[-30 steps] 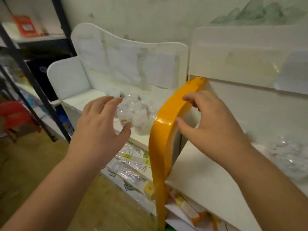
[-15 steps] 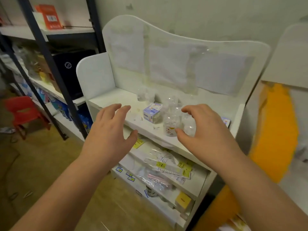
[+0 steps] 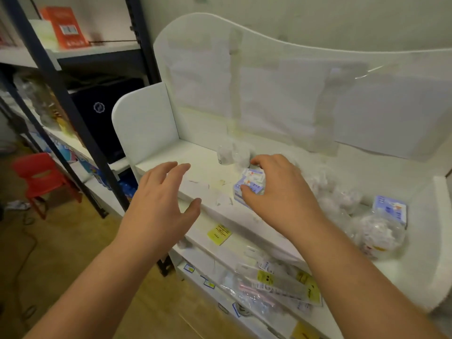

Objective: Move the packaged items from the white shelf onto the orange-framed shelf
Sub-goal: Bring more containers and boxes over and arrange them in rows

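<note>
The white shelf (image 3: 318, 148) fills the view, with a curved back panel. On its top board my right hand (image 3: 278, 194) closes around a small white-and-blue packaged box (image 3: 249, 183), thumb and fingers on its sides. My left hand (image 3: 161, 206) hovers open over the shelf's front left edge, holding nothing. Clear plastic-wrapped items (image 3: 376, 231) lie to the right of my right hand, beside a second blue-and-white box (image 3: 390, 210). Two small clear containers (image 3: 231, 154) stand behind the box. The orange-framed shelf is out of view.
Lower tiers of the white shelf hold flat clear packets with yellow labels (image 3: 281, 280). A dark metal rack (image 3: 61, 94) with an orange box (image 3: 64, 26) stands on the left. A red chair (image 3: 40, 177) sits on the wooden floor.
The view swung left from the orange-framed shelf to the white shelf. Both hands moved forward, and my right hand came down onto the small blue-and-white box.
</note>
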`<state>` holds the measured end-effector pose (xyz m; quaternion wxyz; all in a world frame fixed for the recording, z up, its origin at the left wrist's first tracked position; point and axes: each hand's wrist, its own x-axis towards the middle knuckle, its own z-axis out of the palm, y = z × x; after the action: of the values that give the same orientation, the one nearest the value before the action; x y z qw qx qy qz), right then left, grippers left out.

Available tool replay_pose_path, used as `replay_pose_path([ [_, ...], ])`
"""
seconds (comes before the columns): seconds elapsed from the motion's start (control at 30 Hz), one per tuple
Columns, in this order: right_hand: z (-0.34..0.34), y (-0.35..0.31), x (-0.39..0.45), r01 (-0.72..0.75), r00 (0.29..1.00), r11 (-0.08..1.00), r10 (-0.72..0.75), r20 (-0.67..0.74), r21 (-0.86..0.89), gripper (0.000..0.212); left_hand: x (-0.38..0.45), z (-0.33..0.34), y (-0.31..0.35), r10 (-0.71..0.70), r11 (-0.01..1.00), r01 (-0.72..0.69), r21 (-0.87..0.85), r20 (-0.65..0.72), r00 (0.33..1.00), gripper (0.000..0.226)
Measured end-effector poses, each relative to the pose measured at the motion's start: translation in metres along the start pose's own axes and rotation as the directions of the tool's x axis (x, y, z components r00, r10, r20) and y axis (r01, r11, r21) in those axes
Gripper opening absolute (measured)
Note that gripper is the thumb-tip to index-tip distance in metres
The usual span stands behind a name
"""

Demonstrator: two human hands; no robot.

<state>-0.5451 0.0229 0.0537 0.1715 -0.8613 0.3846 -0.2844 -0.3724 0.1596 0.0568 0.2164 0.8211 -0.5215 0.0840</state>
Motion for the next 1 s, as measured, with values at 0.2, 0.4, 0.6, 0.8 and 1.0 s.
replay_pose_path([
  [0.2, 0.030, 0.011, 0.071, -0.038, 0.999, 0.999, 0.038, 0.002, -0.011, 0.054, 0.073, 0.022, -0.026, 0.009, 1.000, -0.009, 0.009, 0.021, 1.000, 0.071],
  [0.4, 0.056, 0.025, 0.113, -0.108, 0.993, 0.993, 0.110, 0.043, -0.051, 0.052, 0.130, 0.054, -0.051, 0.072, 0.997, -0.072, -0.012, 0.080, 0.994, 0.070],
  [0.6, 0.072, 0.031, 0.143, -0.191, 0.981, 0.976, 0.193, 0.018, -0.101, 0.051, 0.194, 0.085, -0.076, 0.201, 0.978, -0.195, -0.071, 0.105, 0.974, 0.069],
  [0.8, 0.086, 0.029, 0.159, -0.341, 0.940, 0.928, 0.336, -0.054, -0.151, 0.052, 0.262, 0.135, -0.095, 0.372, 0.920, -0.341, -0.194, 0.156, 0.915, 0.070],
  [1.0, 0.102, 0.019, 0.169, -0.422, 0.907, 0.889, 0.409, -0.105, -0.180, 0.051, 0.301, 0.189, -0.093, 0.571, 0.816, -0.511, -0.270, 0.238, 0.786, 0.070],
])
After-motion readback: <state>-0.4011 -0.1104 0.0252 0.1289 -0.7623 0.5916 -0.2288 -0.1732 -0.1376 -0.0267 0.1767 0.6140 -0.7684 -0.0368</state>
